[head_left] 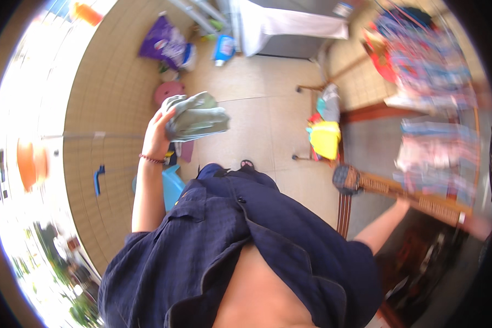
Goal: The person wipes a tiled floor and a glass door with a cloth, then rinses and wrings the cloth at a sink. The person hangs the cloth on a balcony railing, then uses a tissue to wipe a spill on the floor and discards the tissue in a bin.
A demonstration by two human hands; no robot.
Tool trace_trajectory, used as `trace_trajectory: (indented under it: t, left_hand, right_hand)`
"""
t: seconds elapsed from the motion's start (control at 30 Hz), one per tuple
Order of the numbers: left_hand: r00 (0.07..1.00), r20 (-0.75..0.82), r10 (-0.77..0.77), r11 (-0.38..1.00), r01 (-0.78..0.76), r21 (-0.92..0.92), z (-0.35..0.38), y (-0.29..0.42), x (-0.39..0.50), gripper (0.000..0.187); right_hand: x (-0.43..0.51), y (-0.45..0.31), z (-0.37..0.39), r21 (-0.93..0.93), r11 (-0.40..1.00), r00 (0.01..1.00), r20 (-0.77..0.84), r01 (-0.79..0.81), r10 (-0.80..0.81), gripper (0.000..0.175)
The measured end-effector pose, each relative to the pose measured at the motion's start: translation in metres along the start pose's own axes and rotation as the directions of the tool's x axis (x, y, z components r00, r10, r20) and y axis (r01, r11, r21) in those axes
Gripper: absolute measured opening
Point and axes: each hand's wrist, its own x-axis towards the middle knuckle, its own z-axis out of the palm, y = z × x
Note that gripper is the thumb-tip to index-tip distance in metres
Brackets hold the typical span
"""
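My left hand [162, 133] grips a bundle of pale green folded cloth [197, 117], held out over the tiled floor. Its fingers are partly hidden by the fabric, and a beaded bracelet circles the wrist. On the other side my right arm reaches out to a long brown bar with carved-looking patterns [418, 199]. Where it meets this bar, my right hand [402, 203] is blurred and mostly hidden, so its grip cannot be made out. The bar's near end is a dark, rounded piece [346, 179].
Left, along the tiled wall, are a purple bag [164, 43], a blue bottle [224, 48], a pink round item [170, 91] and a light blue plastic item [173, 186]. A wheeled rack [311, 88] holds a yellow cloth [326, 139]. Blurred clothes [426, 57] hang at right.
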Motion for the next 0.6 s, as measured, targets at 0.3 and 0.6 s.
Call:
trace_trajectory:
  t: [0.3, 0.6]
  left_hand:
    - [0.996, 0.044, 0.071, 0.99, -0.066, -0.121, -0.088, 0.053, -0.004, 0.055]
    - [0.905, 0.344, 0.25, 0.955, -0.172, -0.242, -0.154, 0.153, -0.004, 0.094]
  right_hand:
    - [-0.157, -0.038, 0.115, -0.269, 0.955, 0.952, -0.238, 0.127, -0.194, 0.038]
    - [-0.509, -0.108, 0.366, -0.36, 0.801, 0.465, 0.67, -0.479, 0.579, 0.043]
